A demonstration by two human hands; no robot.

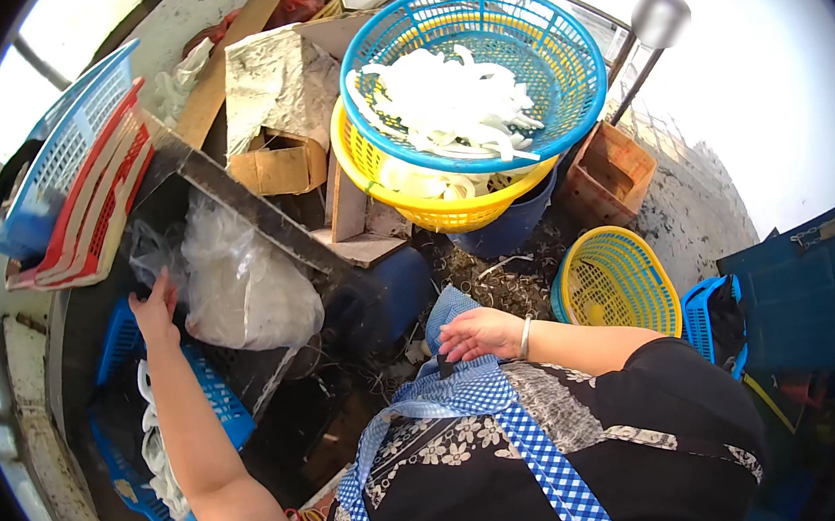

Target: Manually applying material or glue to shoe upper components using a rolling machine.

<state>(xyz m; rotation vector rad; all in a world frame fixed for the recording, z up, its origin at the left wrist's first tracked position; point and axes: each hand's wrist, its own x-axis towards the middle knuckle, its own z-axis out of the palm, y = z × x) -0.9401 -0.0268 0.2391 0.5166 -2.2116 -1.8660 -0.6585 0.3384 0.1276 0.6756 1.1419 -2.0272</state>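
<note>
Nearest was the blue checked apron (558, 468), with the right hand (482, 335) over it; its fingers were loosely bent, not clenched, and I could not tell whether they held any cloth. To the left, low beside the dark stand (214, 185), a blue basket (217, 390) held white strips (161, 466). The left hand (156, 311) reached up to the left side of a clear plastic bag (249, 287), which bulged beside the stand's slanting edge; its fingers were extended, but I could not tell whether they pinched the film. The arm was probably stretched so far because the bag sat well off to that side.

On the right, a yellow basket (629, 260) stood on the floor. Farther off, 2 baskets were stacked, the blue upper one (592, 73) on the yellow lower one (423, 215), above a blue tub (510, 226), likely to keep their pale strips off the dirty floor. I could read no brand, label or writing anywhere
</note>
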